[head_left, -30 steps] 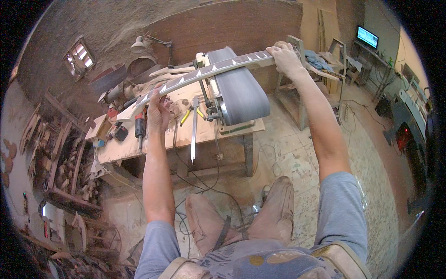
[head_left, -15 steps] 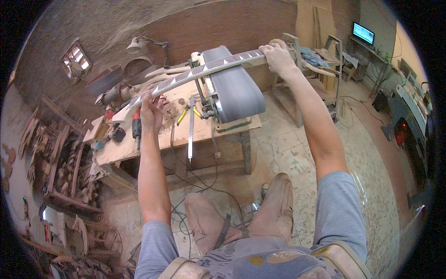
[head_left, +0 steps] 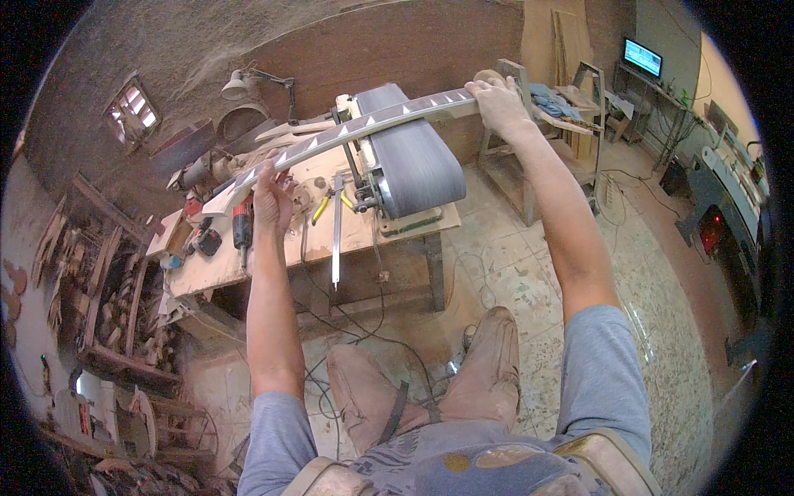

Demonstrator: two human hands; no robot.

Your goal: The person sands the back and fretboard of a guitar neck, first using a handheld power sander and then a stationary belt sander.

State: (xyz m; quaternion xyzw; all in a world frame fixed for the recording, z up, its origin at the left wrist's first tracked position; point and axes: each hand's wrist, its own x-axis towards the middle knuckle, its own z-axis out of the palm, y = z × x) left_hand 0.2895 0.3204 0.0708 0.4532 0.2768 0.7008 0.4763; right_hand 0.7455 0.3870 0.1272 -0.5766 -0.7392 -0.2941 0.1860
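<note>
A guitar neck (head_left: 356,129) with a dark fretboard and pale triangular inlays lies slantwise across a belt sander (head_left: 418,165) with a wide grey belt. My left hand (head_left: 271,198) grips the neck's left end near the pale, unfinished part, its thumb and fingers around the edge. At the far right end, my right hand (head_left: 499,103) is closed over the neck. The neck's underside is hidden, so I cannot tell how firmly it touches the belt. Streaks blur the belt's surface.
On the wooden workbench (head_left: 273,269) are a red-black power tool (head_left: 241,225), yellow-handled pliers (head_left: 321,208) and a metal caliper (head_left: 337,240). A desk lamp (head_left: 236,86) stands behind. Cables (head_left: 364,331) trail over the floor. A wooden stand (head_left: 529,186) is at the right, a lit screen (head_left: 643,56) beyond.
The neck and both hands have shifted very slightly to the right relative to the sander. My grip on both ends looks the same.
</note>
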